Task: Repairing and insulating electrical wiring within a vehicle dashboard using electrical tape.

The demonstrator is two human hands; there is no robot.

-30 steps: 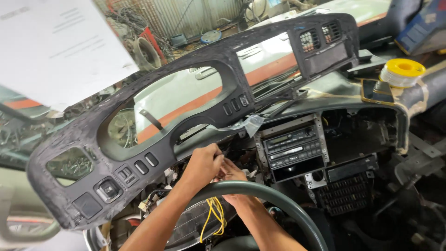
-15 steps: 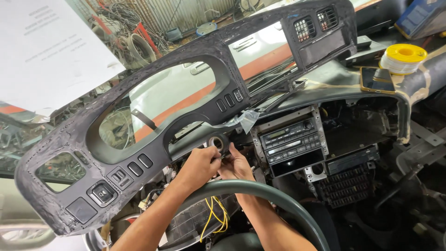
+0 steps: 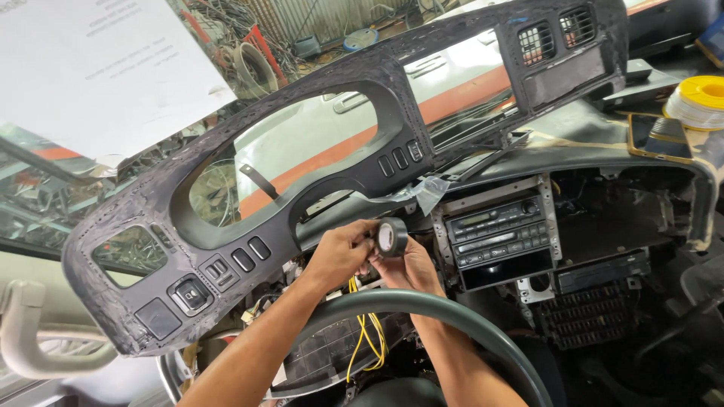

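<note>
1. The left hand and the right hand meet just above the top of the steering wheel, both closed around a small roll of black tape.
2. The left hand grasps the roll from its left side, fingers curled over the top of it; the right hand supports it from below and behind, with the fingers wrapped toward the roll's rim.
3. The roll of black tape stands on edge, its open core facing the camera, just in front of the lower edge of the loose dashboard panel.
4. That dark panel is tilted up and lifted off its seat; its big instrument opening shows the windscreen behind, and a row of switches runs along its lower left part.
5. Yellow wires hang down behind the steering wheel, directly under the hands.
6. To the right of the hands sits the radio unit in its metal frame, with an open slot beneath it.
7. At the far right edge of the dashboard top lie a phone and, just beside it, a yellow spool.
8. A white sheet of paper is stuck on the windscreen at the upper left.
</note>
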